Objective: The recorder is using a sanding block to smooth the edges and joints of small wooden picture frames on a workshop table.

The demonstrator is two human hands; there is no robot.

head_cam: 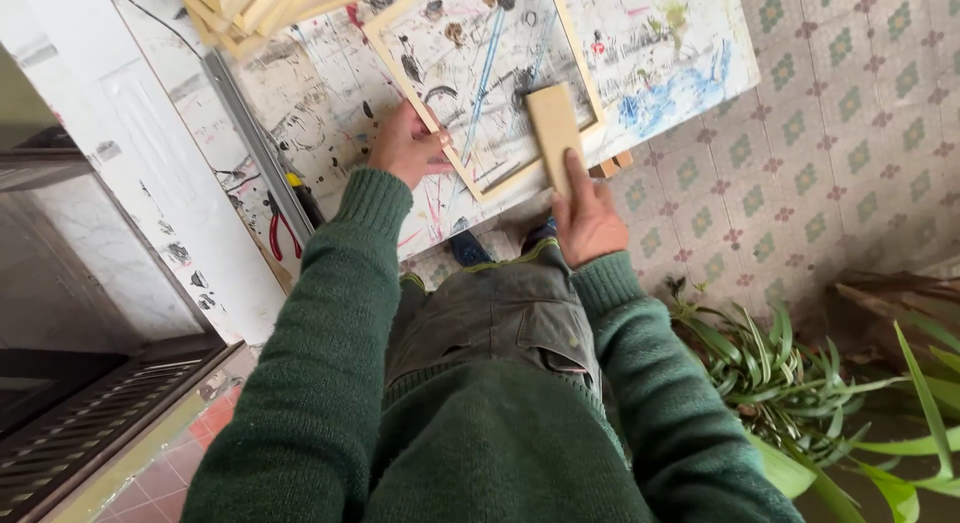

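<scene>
Here, bench: a paint-spattered white top, tilted across the upper part of the view above a patterned tile floor.
Frame: a pale wooden frame lies flat on the bench, its near corner toward the person.
Stack: more pale wooden strips piled at the bench's far left edge.
Block: a flat tan block rests on the frame's right rail.
Right hand: grip closed on the block's near end, thumb on top.
Left hand: grip closed on the frame's left rail.
Pliers: red-handled, beside the bench.
</scene>
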